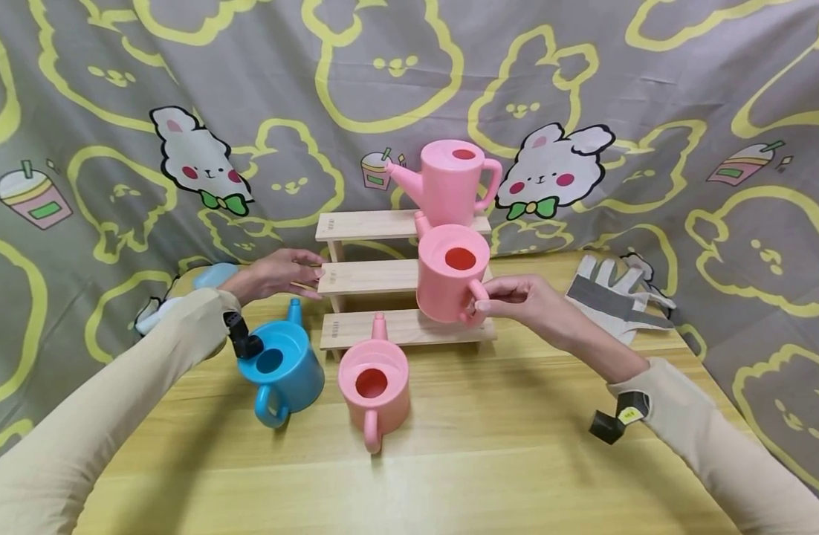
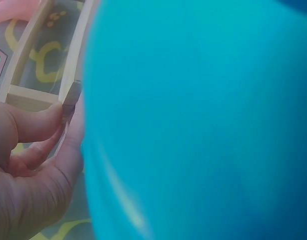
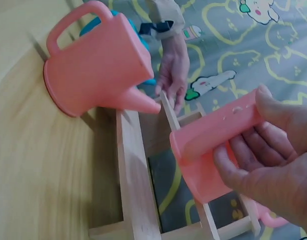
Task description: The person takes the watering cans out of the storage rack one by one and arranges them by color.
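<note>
My right hand point(image 1: 531, 306) grips the handle of a pink watering can point(image 1: 439, 291), which is over the middle step of a wooden three-step stand point(image 1: 369, 278). In the right wrist view, thumb and fingers close around that handle point(image 3: 218, 125). My left hand point(image 1: 276, 273) pinches the left end of the middle board, thumb on the near side in the left wrist view. A second pink watering can point(image 1: 450, 186) stands on the top step, spout to the left. On the table before the stand are a third pink watering can point(image 1: 374, 386) and a blue watering can point(image 1: 285, 371), close under my left forearm.
A grey-and-white glove point(image 1: 613, 297) lies at the table's right back. Light-blue objects point(image 1: 215, 275) sit at the back left, partly behind my left arm. A patterned grey curtain point(image 1: 396, 82) hangs behind the wooden table point(image 1: 450, 461).
</note>
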Available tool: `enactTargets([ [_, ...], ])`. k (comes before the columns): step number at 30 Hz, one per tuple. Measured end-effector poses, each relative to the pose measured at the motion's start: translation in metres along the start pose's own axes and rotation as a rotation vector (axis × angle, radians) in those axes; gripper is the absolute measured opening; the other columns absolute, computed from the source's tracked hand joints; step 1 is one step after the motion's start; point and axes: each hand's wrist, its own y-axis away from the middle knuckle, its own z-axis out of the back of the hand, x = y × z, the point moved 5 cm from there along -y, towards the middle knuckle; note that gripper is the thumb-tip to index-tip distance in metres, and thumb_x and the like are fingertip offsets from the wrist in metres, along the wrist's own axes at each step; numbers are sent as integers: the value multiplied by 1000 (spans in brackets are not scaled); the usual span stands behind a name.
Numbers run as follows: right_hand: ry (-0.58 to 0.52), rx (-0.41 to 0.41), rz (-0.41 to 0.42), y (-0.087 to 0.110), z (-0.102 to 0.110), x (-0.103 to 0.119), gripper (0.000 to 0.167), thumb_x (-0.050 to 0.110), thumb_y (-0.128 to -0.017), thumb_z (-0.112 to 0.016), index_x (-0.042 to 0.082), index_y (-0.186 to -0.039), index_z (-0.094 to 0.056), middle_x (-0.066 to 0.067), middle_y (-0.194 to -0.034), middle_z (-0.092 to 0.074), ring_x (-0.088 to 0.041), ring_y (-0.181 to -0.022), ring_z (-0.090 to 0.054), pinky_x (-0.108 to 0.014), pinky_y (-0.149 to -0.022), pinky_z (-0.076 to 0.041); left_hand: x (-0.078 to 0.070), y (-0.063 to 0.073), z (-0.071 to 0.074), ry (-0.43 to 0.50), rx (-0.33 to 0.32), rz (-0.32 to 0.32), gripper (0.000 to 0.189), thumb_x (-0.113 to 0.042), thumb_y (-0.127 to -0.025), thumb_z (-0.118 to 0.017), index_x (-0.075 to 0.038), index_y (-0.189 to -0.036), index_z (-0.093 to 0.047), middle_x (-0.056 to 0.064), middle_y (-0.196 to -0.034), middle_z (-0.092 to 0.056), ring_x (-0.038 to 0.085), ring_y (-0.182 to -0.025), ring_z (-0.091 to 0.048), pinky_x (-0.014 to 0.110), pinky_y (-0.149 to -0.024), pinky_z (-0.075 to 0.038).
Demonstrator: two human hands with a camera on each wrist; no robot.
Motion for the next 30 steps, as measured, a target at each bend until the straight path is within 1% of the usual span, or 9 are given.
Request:
enactTargets([
  [3, 9, -29, -15, 0, -2, 1, 29, 17, -99, -75, 5, -125, -75, -11, -115, -78, -20, -108, -72, -28, -99, -58, 0, 0, 0, 8, -4, -3, 55, -8, -110, -51, 10, -157, -28, 27, -136, -51, 18, -96, -70, 40, -92, -65],
  [6, -35, -33, -10, 1, -6, 2, 30, 13, -99, -74, 2, -126, -74, -12, -114, -79, -19, -108, -72, -28, -98, -59, 1, 0, 0, 13, -11, 8, 55, -8, -111, -51, 10, -157, -28, 27, -135, -51, 18, -96, -70, 39, -92, -65],
  [9, -136, -38, -22, 4, -11, 4, 25, 12, -102, -71, 1, -123, -74, -11, -112, -79, -20, -111, -71, -30, -101, -59, 1, 1, 0, 14, -16, 14, 54, -8, -111, -50, 10, -156, -29, 27, -135, -51, 18, -95, -70, 41, -95, -64],
  [13, -263, -66, -44, 16, -17, 8, 21, 17, -105, -66, 3, -116, -76, -8, -112, -77, -23, -116, -68, -33, -105, -58, 1, 1, -1, 14, -16, 2, 53, -8, -111, -50, 11, -156, -29, 28, -136, -51, 17, -96, -70, 44, -98, -62],
  [16, -296, -90, -34, 29, -22, 12, 20, 16, -106, -64, 2, -115, -76, -8, -110, -78, -24, -116, -69, -34, -104, -59, 1, 1, -1, 11, -12, -8, 54, -9, -111, -50, 11, -156, -29, 28, -136, -52, 17, -97, -70, 44, -98, -62],
  [18, -294, -108, -25, 38, -26, 14, 20, 15, -106, -64, 2, -116, -76, -9, -110, -78, -24, -114, -70, -33, -103, -59, 1, 1, -1, 5, -8, -10, 55, -9, -111, -51, 11, -156, -28, 28, -136, -52, 18, -97, -71, 42, -96, -63],
  [24, -206, -163, -12, 63, -46, 13, 25, 13, -102, -70, -2, -121, -74, -14, -109, -79, -25, -106, -76, -30, -102, -59, 0, 1, 1, -29, -14, -10, 54, -8, -110, -52, 12, -155, -29, 30, -135, -53, 18, -96, -72, 40, -92, -65],
  [27, -178, -175, -24, 72, -58, 8, 27, 13, -101, -72, -3, -122, -73, -14, -109, -79, -24, -105, -77, -28, -101, -59, -1, 0, 1, -39, -11, -14, 53, -8, -110, -53, 12, -154, -31, 30, -134, -54, 19, -96, -73, 40, -91, -65],
  [30, -162, -185, -46, 80, -68, 2, 26, 13, -99, -73, -1, -121, -75, -13, -108, -80, -22, -104, -76, -26, -97, -60, -2, -1, 1, -45, 0, -18, 53, -9, -110, -53, 12, -154, -31, 30, -134, -55, 20, -97, -73, 40, -91, -65],
])
